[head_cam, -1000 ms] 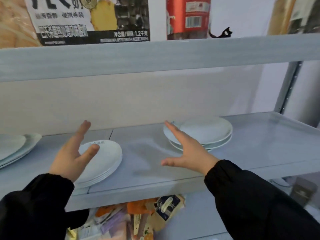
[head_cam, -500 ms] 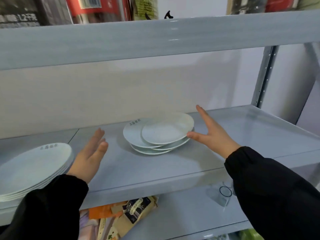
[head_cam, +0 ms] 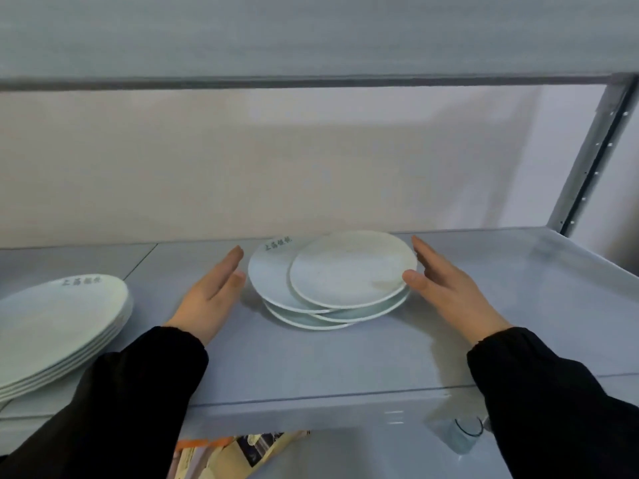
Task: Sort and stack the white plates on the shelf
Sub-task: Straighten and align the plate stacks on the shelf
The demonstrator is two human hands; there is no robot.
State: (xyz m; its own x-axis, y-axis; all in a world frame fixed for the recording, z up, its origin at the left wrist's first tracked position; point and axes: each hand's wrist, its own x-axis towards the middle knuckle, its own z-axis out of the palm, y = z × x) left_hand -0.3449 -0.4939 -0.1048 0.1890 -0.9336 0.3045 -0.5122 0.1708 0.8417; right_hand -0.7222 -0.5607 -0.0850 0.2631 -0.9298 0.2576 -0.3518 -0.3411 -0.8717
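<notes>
Shelving [head_cam: 345, 361] in pale grey fills the view, with the underside of an upper board across the top and a perforated metal upright [head_cam: 587, 160] at the far right. On the shelf's left, near the front edge, sits a neat stack of white plates [head_cam: 58, 326], the top one bearing small dark lettering at its far rim. At the middle of the shelf, further back, lies an untidy pile of white plates [head_cam: 332, 281]: the top plate is shifted right, the lettered one under it juts left, and the lower ones peek out toward the near side.

Both arms in black sleeves reach in from the near edge, one on each side of this pile. The left hand [head_cam: 211, 295] is spread flat and open, palm turned toward the pile, its fingers [head_cam: 228, 267] just beside the left rim of the lettered plate; whether they touch it cannot be told. The right hand [head_cam: 449, 288] is likewise open, its thumb against the right rim of the top plate and its fingers [head_cam: 427, 252] stretched along the far right edge. Neither hand is closed around anything.

Below the shelf, printed packets [head_cam: 238, 451] show at the bottom, and a small clear glass [head_cam: 463, 437] stands at the lower right.
</notes>
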